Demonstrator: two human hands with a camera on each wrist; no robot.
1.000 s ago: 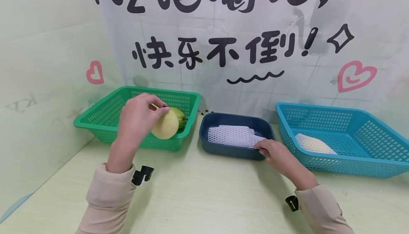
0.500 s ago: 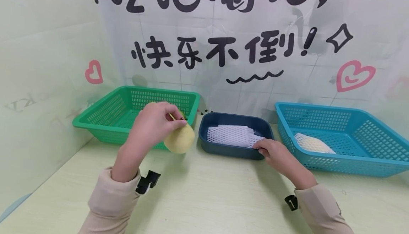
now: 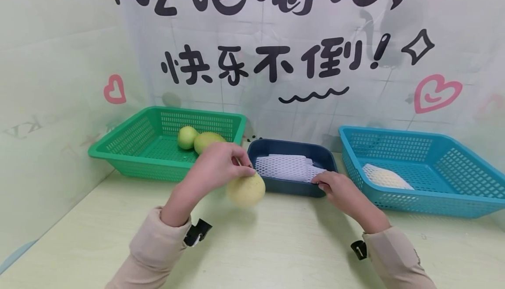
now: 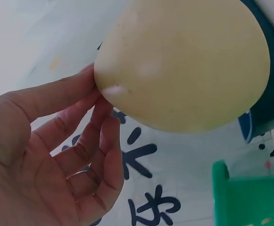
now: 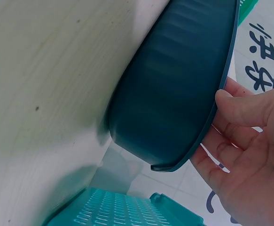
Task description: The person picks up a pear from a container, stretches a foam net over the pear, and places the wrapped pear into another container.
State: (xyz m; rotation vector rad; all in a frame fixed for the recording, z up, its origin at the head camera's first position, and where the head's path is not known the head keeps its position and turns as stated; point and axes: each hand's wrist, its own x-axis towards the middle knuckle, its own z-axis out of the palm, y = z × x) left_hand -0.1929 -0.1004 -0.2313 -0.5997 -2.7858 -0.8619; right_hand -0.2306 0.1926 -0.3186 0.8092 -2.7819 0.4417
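Observation:
My left hand [image 3: 218,166] pinches a pale yellow pear [image 3: 247,191] near its stem. The pear hangs above the table, in front of the dark blue tray [image 3: 289,186]. In the left wrist view thumb and fingertips touch one end of the pear [image 4: 183,66]. White foam net sleeves [image 3: 282,168] lie flat in the tray. My right hand [image 3: 342,193] grips the tray's front right rim, right by the end of a sleeve. The right wrist view has the thumb outside the rim and the fingers behind it; whether they also hold the sleeve is hidden.
A green basket [image 3: 146,169] at the left holds a round green fruit [image 3: 187,137] and a longer green fruit [image 3: 208,140]. In the blue basket [image 3: 438,208] at the right lies a netted pale fruit [image 3: 386,177]. A lettered wall sheet [image 3: 252,91] stands behind.
My left hand has carried the pear from the green basket rightward and nearer to me, up to the tray's front left. The fruits in that basket are now uncovered. My right hand stays put.

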